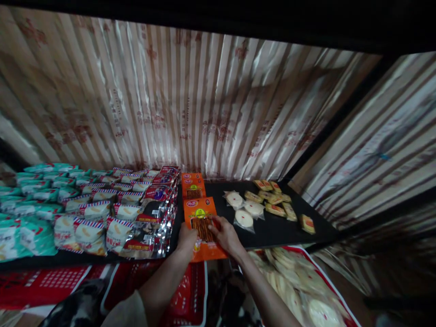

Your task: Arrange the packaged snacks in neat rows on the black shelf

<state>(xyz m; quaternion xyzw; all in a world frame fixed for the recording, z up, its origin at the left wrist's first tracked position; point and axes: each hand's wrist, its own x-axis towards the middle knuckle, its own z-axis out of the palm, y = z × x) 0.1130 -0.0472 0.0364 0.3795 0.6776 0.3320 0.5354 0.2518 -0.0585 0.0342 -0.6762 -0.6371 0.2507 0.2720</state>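
Note:
An orange snack packet with a picture of brown strips lies at the front of the black shelf. My left hand grips its lower left side. On the right edge, my right hand holds the same packet, fingers over its front. Just behind it lies another orange packet of the same look. To the left, beside my left hand, stands a row of shiny dark red and black packets. Several round white cakes in clear wrappers lie to the right of my right hand.
Further left are white striped bread packets and teal packets. Small yellow packets lie at the shelf's right. Below the shelf are a red basket and a crate of wrapped round cakes. Corrugated sheeting backs the shelf.

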